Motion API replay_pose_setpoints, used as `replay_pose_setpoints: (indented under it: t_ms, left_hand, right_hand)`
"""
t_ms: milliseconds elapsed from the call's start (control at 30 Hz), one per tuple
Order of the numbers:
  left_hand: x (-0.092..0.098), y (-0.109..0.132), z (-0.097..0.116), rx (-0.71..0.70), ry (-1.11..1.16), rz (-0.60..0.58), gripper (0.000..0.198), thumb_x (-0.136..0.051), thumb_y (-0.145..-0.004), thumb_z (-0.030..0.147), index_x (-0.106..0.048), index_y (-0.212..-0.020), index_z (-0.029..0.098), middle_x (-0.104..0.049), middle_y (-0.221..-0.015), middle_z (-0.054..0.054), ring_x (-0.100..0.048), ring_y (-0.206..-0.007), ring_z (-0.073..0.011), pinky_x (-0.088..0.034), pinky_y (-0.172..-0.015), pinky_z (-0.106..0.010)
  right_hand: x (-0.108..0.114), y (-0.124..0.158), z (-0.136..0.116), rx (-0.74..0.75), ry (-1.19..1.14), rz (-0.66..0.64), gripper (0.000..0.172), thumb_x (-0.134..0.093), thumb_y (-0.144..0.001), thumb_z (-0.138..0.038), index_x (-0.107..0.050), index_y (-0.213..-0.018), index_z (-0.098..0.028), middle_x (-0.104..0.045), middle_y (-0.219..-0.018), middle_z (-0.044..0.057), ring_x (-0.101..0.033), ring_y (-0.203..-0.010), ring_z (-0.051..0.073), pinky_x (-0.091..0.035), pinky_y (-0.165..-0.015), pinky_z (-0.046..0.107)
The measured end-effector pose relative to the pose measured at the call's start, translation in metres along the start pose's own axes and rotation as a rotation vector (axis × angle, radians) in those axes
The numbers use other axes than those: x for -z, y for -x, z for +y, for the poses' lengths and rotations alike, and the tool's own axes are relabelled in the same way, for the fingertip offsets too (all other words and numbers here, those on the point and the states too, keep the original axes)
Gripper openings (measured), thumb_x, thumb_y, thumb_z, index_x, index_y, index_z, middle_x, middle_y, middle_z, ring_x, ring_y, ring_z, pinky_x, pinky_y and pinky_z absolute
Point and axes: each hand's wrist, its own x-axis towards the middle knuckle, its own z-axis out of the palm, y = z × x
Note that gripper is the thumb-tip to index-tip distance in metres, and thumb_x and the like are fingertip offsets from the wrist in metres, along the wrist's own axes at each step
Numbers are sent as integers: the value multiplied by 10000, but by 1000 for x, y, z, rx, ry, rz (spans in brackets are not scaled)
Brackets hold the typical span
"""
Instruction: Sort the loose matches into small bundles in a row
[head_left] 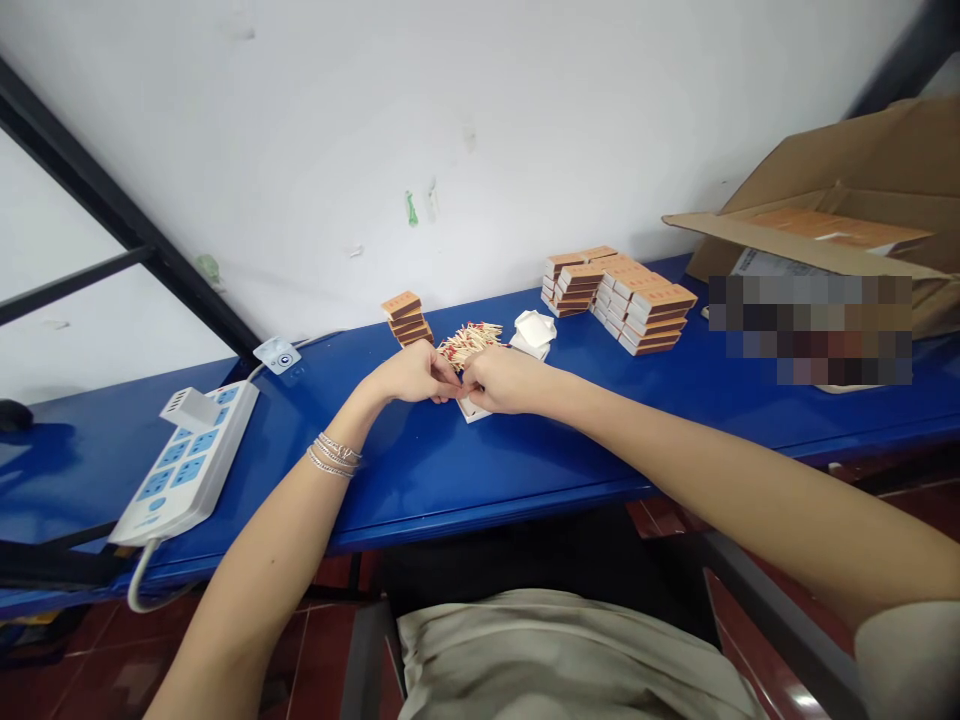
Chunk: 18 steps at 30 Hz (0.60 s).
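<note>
Meeting at the frame's centre, the bare left hand [416,373] and bare right hand [501,380] curl over a small white cardboard tray [474,411]; what either grip pinches, I cannot tell. Red-tipped wooden matches [471,343] lie heaped just above, on the glossy blue desk [457,480].

— How are we reaching?
— Forward on both sides: our left forearm [281,545] slants up and inward, our right forearm [697,465] stretches in from the far right.
— And at the far ends?
— Our left hand [412,372] and right hand [506,380] sit close together, fingers [484,372] bent, backs mostly upward; we can't tell whether the fingertips touch.
</note>
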Motion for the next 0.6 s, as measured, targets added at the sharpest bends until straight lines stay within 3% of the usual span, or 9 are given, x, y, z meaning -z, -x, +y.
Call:
replay_pose_setpoints:
  t_ms: [200, 367, 467, 600]
  left_hand:
    - [-10, 8, 19, -124, -412, 204, 126, -636, -662, 138, -758, -653, 171, -691, -588, -44, -585, -519, -159, -428, -508, -276]
    - [-11, 10, 24, -170, -652, 185, 146, -620, -718, 158, -711, -605, 166, -621, -518, -41, -483, -455, -140, -341, -494, -283]
    - [-7, 10, 19, -217, -657, 136, 147, -607, -750, 150, -710, -645, 147, -627, -549, -38, -482, -481, -128, -337, -518, -272]
    - [-4, 12, 3, -258, -452, 145, 146, -592, -776, 161, -730, -735, 135, -656, -606, -12, -502, -523, -101, -366, -539, -233]
  right_hand:
    - [-7, -2, 8, 19, -97, 80, 140, -560, -731, -158, -692, -684, -155, -685, -706, 58, -553, -626, 145, -361, -611, 263]
    - [-3, -2, 6, -45, -173, 74, 74, -579, -693, -138, -652, -681, -152, -665, -688, 44, -528, -594, 128, -337, -563, 247]
    - [1, -1, 3, -90, -229, 41, 104, -565, -667, -94, -645, -694, -154, -659, -684, 28, -528, -600, 120, -325, -547, 235]
    - [2, -1, 3, -104, -272, 49, 116, -558, -654, -74, -636, -683, -155, -660, -700, 20, -525, -609, 113, -334, -556, 229]
